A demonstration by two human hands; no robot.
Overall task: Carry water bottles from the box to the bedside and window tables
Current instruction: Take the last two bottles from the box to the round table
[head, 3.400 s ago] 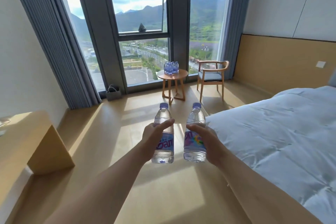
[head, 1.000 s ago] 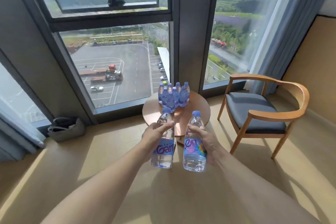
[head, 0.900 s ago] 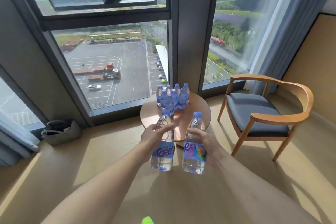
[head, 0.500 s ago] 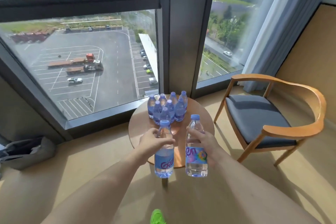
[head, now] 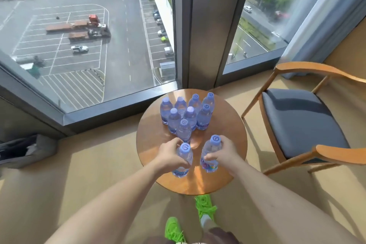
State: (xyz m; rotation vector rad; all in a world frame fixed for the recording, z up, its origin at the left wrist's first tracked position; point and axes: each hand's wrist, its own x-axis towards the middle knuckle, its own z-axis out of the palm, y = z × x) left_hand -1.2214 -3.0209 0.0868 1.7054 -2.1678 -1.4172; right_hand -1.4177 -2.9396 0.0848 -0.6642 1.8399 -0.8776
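Beside the floor-to-ceiling window (head: pixel 89 35), one round wooden table (head: pixel 156 140) serves as landmark. One wooden armchair with a grey seat (head: pixel 301 119) stands right of the table, apart from it. One grey bag (head: pixel 25 149) lies on the floor well left of the table, under the window sill. On the table's far half, toward the window: a cluster of eight water bottles (head: pixel 186 115), upright, blue caps, touching or nearly so. On the table's near half: two more bottles, both upright. Left hand (head: pixel 170 156) has fingers wrapped around the left bottle (head: pixel 183 161); right hand (head: pixel 225 153) has fingers wrapped around the right bottle (head: pixel 211 153). Whether their bases touch the tabletop, cannot tell. Two bright green shoes (head: pixel 204 207) below the table's near edge.
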